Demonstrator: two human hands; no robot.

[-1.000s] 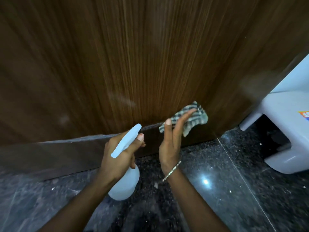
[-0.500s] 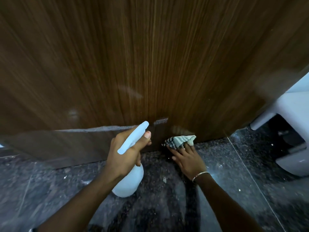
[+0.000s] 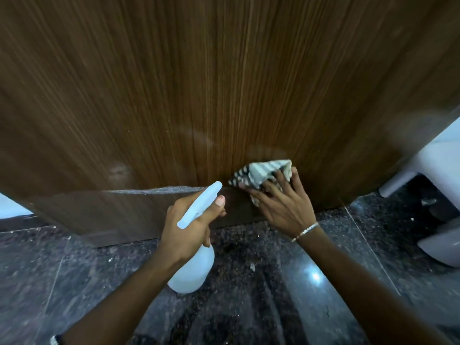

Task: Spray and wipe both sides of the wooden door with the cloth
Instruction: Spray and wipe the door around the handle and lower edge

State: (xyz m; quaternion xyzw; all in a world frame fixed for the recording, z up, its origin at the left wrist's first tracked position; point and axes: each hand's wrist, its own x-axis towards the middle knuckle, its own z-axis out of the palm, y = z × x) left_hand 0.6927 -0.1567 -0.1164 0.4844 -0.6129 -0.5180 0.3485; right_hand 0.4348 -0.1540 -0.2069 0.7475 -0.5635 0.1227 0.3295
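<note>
Head view: pressing cloth [image 3: 261, 171] against door [image 3: 224, 83] under flat-fingered right grip [image 3: 281, 205], now up off bottom edge; clutching spray bottle [image 3: 191, 272] in left grip [image 3: 189, 227]; probably mid-wipe.

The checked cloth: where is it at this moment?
In the head view the checked cloth is right of centre, pressed by the right hand against the wooden door near its bottom edge, just right of the spray bottle.

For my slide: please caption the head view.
The right hand presses checked cloth low on wooden door; left hand holds spray bottle.
</note>
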